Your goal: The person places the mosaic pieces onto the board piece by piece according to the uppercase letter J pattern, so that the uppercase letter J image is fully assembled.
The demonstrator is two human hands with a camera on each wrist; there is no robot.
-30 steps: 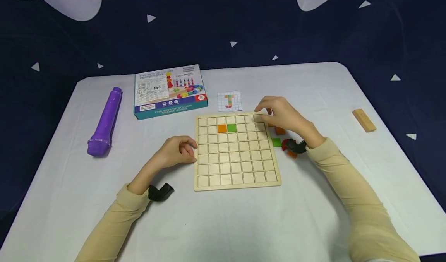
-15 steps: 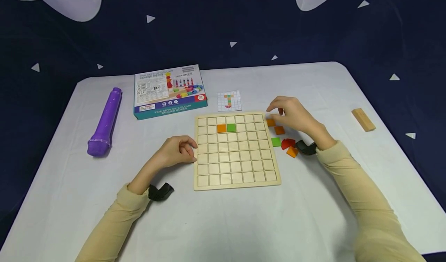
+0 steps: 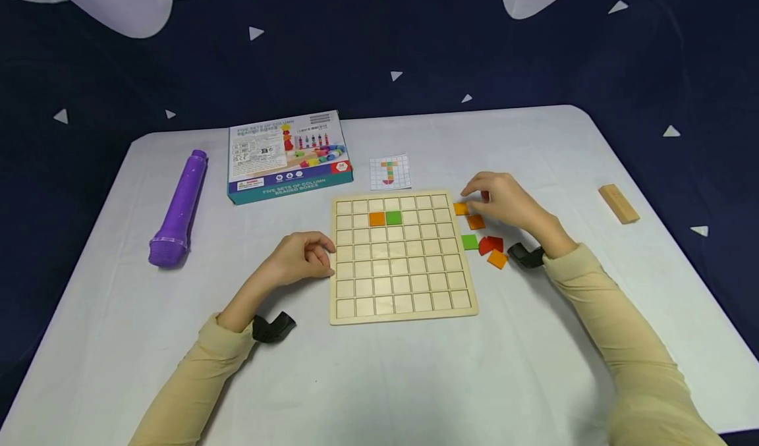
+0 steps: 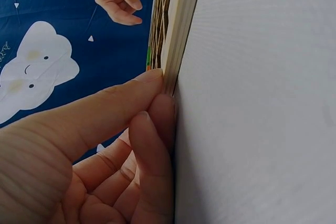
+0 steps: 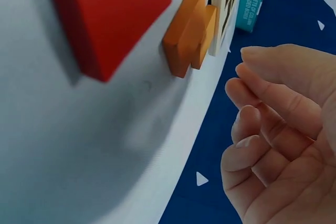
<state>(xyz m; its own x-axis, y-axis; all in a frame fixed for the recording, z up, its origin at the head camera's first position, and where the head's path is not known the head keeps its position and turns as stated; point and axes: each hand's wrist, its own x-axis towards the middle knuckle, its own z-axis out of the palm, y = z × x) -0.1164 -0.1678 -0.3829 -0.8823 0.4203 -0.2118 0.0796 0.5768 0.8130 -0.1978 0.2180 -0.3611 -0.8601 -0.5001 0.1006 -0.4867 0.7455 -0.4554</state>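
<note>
A wooden grid board (image 3: 403, 319) lies flat mid-table, with an orange tile (image 3: 377, 219) and a green tile (image 3: 394, 218) side by side in its second row. At the board's left edge, my left hand (image 3: 299, 257) holds the rim between thumb and fingers, seen closely in the left wrist view. My right hand (image 3: 504, 200) hovers beyond the board's upper right corner, fingers loosely bent and holding nothing. Beneath and near it lie loose orange tiles (image 3: 476, 222), a green tile (image 3: 470, 242) and red pieces (image 3: 491, 245).
Behind the board lies a small pattern card (image 3: 389, 172) with a coloured figure. A beaded-boxes carton (image 3: 289, 156) is at the back left, beside a purple microphone (image 3: 180, 209). To the far right lies a wooden block (image 3: 619, 203).
My right hand has moved right, off the board's upper right corner, then slightly down toward the loose orange tiles. More of those tiles now shows. My left hand stays at the board's edge.
</note>
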